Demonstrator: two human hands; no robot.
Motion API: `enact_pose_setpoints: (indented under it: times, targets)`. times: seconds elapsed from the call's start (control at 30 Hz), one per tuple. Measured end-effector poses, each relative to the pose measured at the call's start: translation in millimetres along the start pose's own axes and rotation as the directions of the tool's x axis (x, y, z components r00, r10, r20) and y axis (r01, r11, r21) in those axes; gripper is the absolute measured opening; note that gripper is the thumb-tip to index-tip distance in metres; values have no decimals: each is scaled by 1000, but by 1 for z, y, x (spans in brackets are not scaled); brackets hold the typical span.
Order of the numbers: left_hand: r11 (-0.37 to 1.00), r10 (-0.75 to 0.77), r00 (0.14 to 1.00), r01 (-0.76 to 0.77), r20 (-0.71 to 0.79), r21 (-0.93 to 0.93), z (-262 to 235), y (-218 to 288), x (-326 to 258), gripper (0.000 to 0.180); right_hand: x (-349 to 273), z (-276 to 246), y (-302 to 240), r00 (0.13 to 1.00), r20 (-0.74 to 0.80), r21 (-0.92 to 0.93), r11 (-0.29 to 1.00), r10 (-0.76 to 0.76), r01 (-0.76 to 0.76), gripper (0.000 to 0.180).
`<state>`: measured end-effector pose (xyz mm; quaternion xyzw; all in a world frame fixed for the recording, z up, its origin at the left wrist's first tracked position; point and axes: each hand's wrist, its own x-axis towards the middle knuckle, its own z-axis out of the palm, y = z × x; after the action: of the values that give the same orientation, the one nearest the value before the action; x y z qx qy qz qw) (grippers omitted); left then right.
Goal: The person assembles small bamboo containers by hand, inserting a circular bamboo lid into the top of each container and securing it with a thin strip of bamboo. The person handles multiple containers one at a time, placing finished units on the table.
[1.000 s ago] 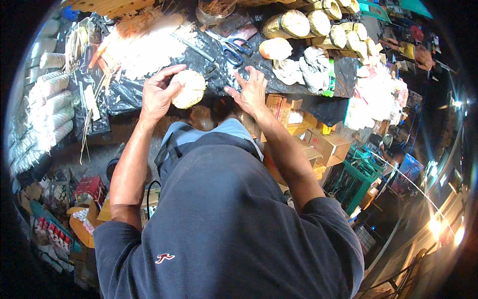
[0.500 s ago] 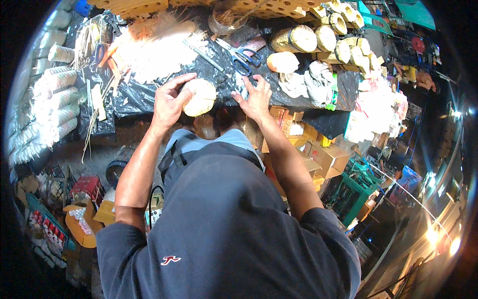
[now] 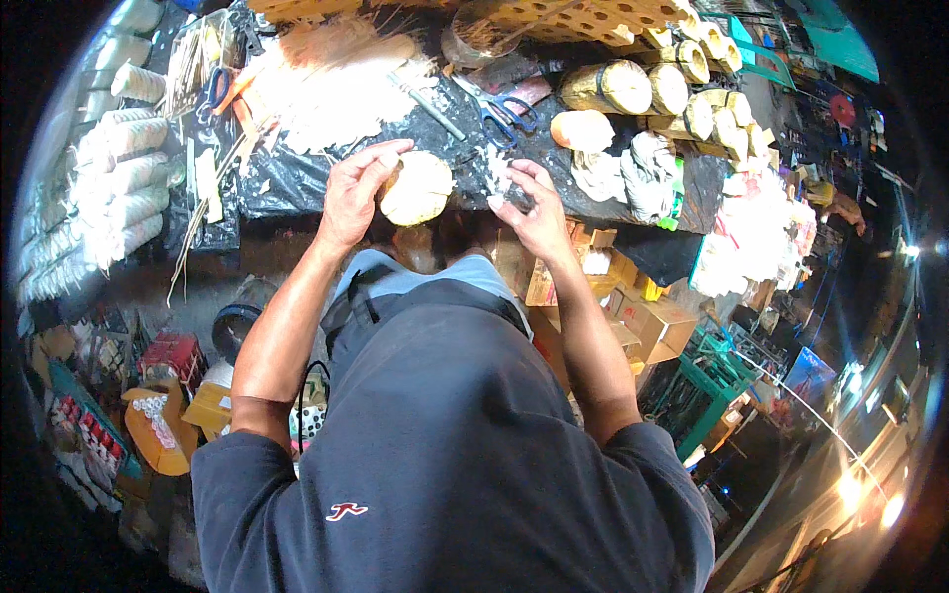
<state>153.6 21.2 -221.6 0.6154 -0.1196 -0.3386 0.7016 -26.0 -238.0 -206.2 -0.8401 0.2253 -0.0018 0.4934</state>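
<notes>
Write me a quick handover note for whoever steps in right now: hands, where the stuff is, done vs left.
Left hand: gripping the pale round fibre bundle, held at the near edge of the black plastic-covered table.
Right hand: fingers curled over the table edge beside the bundle; whether it pinches anything is unclear.
Blue-handled scissors lie beyond the hands, untouched.
Done: bound pale cylindrical rolls are stacked at the far right.
Left: the bundle in hand is not among them yet.
</notes>
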Motion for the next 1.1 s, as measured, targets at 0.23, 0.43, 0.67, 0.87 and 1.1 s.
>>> enact_pose_setpoints:
  times: [0.23,0.43,0.67,0.87,1.1]
  targets:
    - [995,24,1000,-26,-15,-101,4,-1,-2,35,-12,23,-100,839,182,-493,691,-512,528,61]
    - [999,-19,1000,19,-14,-38,8,7,-3,33,-17,25,-90,775,258,-506,603,-577,617,55]
    - [996,91,996,-90,23,-19,0,-10,-6,48,-8,41,-82,873,99,-339,808,-478,482,55]
    - [963,245,962,-256,121,86,-7,-18,-9,74,-12,48,-93,861,91,-350,793,-501,499,64]
    - [968,215,972,-225,97,107,-1,-18,-13,76,-18,70,-87,740,211,-654,470,-639,593,61]
